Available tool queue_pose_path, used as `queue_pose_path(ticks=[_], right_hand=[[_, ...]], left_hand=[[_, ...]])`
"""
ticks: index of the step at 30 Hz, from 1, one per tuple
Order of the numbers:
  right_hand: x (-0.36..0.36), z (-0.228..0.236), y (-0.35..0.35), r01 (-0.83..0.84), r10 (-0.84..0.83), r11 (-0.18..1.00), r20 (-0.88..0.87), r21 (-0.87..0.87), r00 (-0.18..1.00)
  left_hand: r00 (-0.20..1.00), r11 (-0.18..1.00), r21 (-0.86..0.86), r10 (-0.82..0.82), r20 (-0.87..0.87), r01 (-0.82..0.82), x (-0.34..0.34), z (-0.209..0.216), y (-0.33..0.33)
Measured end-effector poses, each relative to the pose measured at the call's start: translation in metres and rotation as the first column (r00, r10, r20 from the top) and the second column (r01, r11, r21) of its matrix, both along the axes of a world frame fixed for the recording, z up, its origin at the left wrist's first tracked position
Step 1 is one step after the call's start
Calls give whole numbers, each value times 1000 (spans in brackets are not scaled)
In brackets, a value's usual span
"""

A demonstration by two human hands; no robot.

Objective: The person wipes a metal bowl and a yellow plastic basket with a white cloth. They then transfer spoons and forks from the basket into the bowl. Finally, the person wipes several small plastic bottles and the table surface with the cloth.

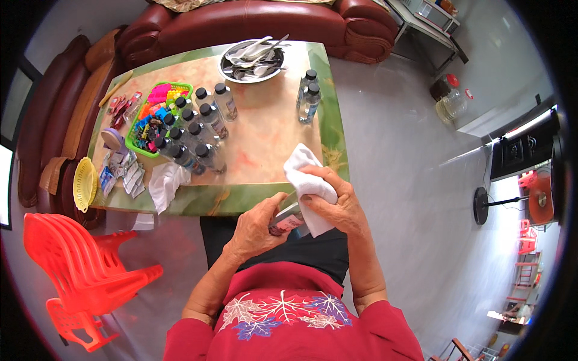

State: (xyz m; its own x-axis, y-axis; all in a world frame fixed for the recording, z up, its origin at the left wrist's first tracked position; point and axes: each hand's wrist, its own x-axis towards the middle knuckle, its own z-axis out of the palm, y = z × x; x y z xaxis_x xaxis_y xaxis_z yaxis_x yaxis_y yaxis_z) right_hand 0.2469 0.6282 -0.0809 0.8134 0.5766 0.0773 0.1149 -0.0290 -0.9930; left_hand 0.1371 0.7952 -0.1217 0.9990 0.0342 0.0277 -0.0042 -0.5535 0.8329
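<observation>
My left hand (257,228) is closed around a clear bottle (286,221) with a pink and dark label, held tilted over my lap at the table's near edge. My right hand (341,203) grips a white cloth (303,163) and presses it against the bottle's upper end, so that end is hidden. Ahead, two clear bottles with black caps (310,103) stand at the table's right side. Several more such bottles (212,122) stand grouped left of the middle.
On the table (265,129) are a steel bowl (224,67) of spoons, a green basket (130,143) of colourful small pieces, a yellow basket (85,184), sachets (129,171) and a crumpled white tissue (167,185). Red plastic chairs (81,265) stand left, a dark red sofa (253,27) behind, a fan (540,198) right.
</observation>
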Motion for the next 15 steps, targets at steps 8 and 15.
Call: queue_pose_path(ticks=[8,15], right_hand=[[24,-11,1,-168,302,833,178,-528,937],[36,-73,-2,-619,443,727,-485,-298,754]], left_hand=[[984,849,528,-104,142,14,-8,-2,-1],[965,946,302,-181,190,118,-12,-10,-5]])
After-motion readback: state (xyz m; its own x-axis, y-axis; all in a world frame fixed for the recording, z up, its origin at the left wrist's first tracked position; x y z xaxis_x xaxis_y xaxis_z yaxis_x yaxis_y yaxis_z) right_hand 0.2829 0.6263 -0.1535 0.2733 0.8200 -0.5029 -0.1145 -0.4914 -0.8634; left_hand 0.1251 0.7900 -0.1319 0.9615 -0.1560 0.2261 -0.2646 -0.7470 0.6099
